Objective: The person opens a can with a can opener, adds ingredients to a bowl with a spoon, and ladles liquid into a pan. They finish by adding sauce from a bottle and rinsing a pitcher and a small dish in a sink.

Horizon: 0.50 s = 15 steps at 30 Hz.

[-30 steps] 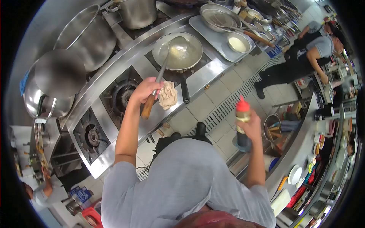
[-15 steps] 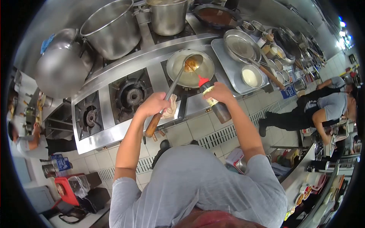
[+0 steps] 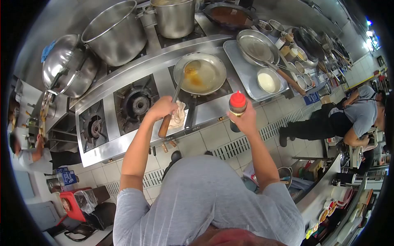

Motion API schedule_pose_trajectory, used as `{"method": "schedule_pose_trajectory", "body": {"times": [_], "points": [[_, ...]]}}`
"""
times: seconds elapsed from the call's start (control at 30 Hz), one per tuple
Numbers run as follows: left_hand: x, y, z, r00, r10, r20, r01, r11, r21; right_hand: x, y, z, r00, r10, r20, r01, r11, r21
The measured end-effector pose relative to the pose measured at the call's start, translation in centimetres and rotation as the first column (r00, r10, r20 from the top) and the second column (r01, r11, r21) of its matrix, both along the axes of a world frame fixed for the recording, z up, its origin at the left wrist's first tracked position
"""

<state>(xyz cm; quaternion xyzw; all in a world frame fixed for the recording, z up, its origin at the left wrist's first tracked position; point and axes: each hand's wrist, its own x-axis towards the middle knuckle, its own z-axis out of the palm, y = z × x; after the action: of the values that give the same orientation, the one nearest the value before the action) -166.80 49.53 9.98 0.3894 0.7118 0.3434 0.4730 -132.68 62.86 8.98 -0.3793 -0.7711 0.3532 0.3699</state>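
My left hand is closed around the handle of a long ladle with a wooden end. The ladle's bowl rests in a frying pan that holds pale liquid with a brown-orange patch of sauce. A crumpled cloth lies under my left hand, beside the pan's dark handle. In my right hand, fingers wrapped round it, is a squeeze bottle with a red cap, held upright right of the pan and apart from it.
Left of the pan is a bare burner. Large pots stand along the back. A metal tray at right carries a strainer and a bowl of white liquid. A co-worker stands at far right, another person at far left.
The squeeze bottle has gone from tipped over the pan to upright, moving right and away. The ladle's bowl has lowered into the pan, and brown-orange sauce now spreads in the liquid.
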Motion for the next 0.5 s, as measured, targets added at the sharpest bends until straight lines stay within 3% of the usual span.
{"method": "schedule_pose_trajectory", "body": {"times": [0.07, 0.2, 0.27, 0.37, 0.5], "points": [[-0.1, 0.1, -0.2, 0.919, 0.101, 0.381, -0.095, 0.995, -0.036, 1.2, -0.8, -0.2, 1.0, 0.001, 0.005, -0.001, 1.0, -0.014], [-0.5, 0.3, 0.7, 0.648, 0.155, 0.746, -0.107, 0.988, -0.112, 3.1, -1.7, -0.6, 0.999, -0.001, 0.048, 0.006, 0.993, -0.116], [0.8, -0.2, 2.2, 0.824, 0.096, 0.559, -0.089, 0.995, -0.04, 3.6, -1.7, -0.3, 0.999, 0.023, 0.034, -0.016, 0.98, -0.196], [1.4, -0.6, 1.6, 0.985, -0.046, 0.163, 0.037, 0.998, 0.058, 4.5, -1.3, -0.8, 0.988, 0.033, 0.15, 0.003, 0.973, -0.229], [2.3, -1.4, 4.2, 0.959, -0.107, -0.262, 0.14, 0.984, 0.109, 4.3, -0.9, 0.0, 0.98, 0.061, 0.189, -0.009, 0.964, -0.264]]}}
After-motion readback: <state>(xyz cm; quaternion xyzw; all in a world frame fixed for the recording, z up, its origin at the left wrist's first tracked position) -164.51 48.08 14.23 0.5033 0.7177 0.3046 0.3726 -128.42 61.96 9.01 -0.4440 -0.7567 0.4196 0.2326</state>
